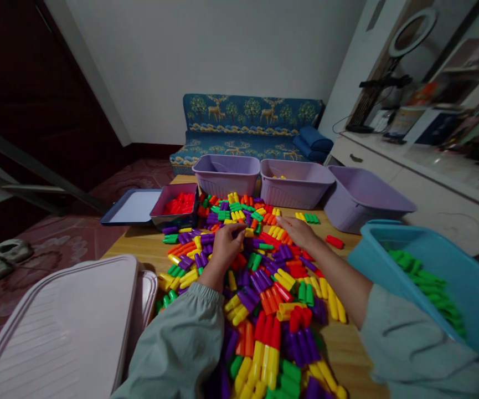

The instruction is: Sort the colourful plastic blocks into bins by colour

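Many plastic connecting pieces shaped like joined tubes, in red, yellow, green, purple and orange, lie heaped over the wooden table. My left hand is over the middle of the heap, fingers curled and thumb close to the fingertips; what it pinches, if anything, is too small to make out. To its right, my right hand reaches in low, its fingers held together beside yellow and orange pieces; the fingertips' undersides are hidden. Nearer me lies a joined red-and-yellow piece.
Purple bins line the table's far edge. A dark box holds red pieces, beside its lid. At right stands a blue tub with green pieces. Pale lids are stacked at left. Behind is a patterned sofa.
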`<state>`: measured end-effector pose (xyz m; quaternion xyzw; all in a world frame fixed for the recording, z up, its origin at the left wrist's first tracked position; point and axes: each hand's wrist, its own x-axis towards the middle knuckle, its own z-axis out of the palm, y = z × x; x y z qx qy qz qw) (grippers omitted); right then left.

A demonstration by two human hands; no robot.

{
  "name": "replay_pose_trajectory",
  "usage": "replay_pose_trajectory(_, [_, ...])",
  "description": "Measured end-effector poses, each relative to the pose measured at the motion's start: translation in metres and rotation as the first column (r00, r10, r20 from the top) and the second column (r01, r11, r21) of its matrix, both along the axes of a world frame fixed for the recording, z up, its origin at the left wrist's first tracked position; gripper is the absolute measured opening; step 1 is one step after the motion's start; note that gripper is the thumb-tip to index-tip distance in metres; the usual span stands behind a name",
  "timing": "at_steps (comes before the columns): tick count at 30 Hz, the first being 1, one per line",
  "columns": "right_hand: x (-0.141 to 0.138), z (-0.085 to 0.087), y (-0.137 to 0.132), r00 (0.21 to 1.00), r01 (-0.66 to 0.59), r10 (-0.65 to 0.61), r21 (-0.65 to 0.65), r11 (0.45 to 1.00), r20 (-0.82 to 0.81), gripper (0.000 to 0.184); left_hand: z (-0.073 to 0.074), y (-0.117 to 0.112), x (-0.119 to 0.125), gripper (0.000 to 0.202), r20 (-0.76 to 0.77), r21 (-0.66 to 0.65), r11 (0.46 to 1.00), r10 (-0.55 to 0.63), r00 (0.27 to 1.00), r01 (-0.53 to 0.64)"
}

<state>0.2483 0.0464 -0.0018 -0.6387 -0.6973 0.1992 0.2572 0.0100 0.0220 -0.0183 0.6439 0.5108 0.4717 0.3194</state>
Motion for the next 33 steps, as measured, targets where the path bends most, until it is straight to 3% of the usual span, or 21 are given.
replay_pose_trajectory(2, [0.006,-0.002,-0.002,0.984,0.045,-0.037,0.042,0.998,-0.177,0.055,0.001,-0.001,0.0,0.02,0.003,-0.006,1.0,0.005,1.0,-0.005])
replay_pose_trajectory(4, [0.015,-0.002,0.001,0.95,0.192,-0.159,0.101,0.976,-0.27,0.057,0.002,-0.001,0.0,0.021,-0.005,-0.002,1.0,0.0,1.0,0.0])
replay_pose_trajectory(7, [0.031,-0.005,0.011,0.919,0.393,-0.383,0.217,0.893,-0.091,0.038,0.003,-0.002,0.0,0.02,-0.025,0.01,1.0,-0.001,1.0,0.001])
replay_pose_trajectory(10, [0.042,-0.014,0.018,0.859,0.458,-0.483,0.167,0.873,0.172,0.041,0.004,-0.002,0.0,0.021,-0.056,0.004,1.0,-0.005,0.998,0.005])
replay_pose_trajectory(13, [0.039,-0.021,0.018,0.845,0.463,-0.474,0.107,0.88,0.246,0.039,0.006,-0.003,0.0,0.022,-0.129,0.061,0.998,-0.002,0.992,0.01])
replay_pose_trajectory(16, [0.03,-0.018,0.013,0.874,0.424,-0.434,0.092,0.901,0.219,0.03,0.012,-0.008,-0.003,0.023,-0.299,0.171,0.983,0.108,0.948,-0.058])
replay_pose_trajectory(20, [0.012,-0.007,-0.002,0.91,0.392,-0.397,0.063,0.918,0.119,0.025,0.021,-0.015,-0.008,0.037,-0.611,0.168,0.948,0.316,0.726,-0.272])
replay_pose_trajectory(23, [-0.004,-0.004,-0.017,0.946,0.321,-0.322,0.055,0.946,0.023,0.02,0.024,-0.018,-0.011,0.057,-0.736,0.088,0.945,0.275,0.619,-0.316])
replay_pose_trajectory(27, [-0.017,-0.009,-0.031,0.978,0.208,-0.209,0.114,0.971,-0.005,0.018,0.023,-0.013,-0.016,0.048,-0.757,0.045,0.978,0.165,0.632,-0.202])
replay_pose_trajectory(31, [-0.006,-0.019,-0.031,0.953,0.243,-0.281,0.263,0.934,0.116,0.032,0.02,-0.009,-0.019,0.034,-0.687,0.069,0.987,0.153,0.71,-0.145])
replay_pose_trajectory(33, [0.004,-0.024,-0.029,0.927,0.262,-0.319,0.267,0.927,0.197,0.042,0.018,-0.009,-0.018,0.034,-0.635,0.068,0.987,0.154,0.757,-0.144])
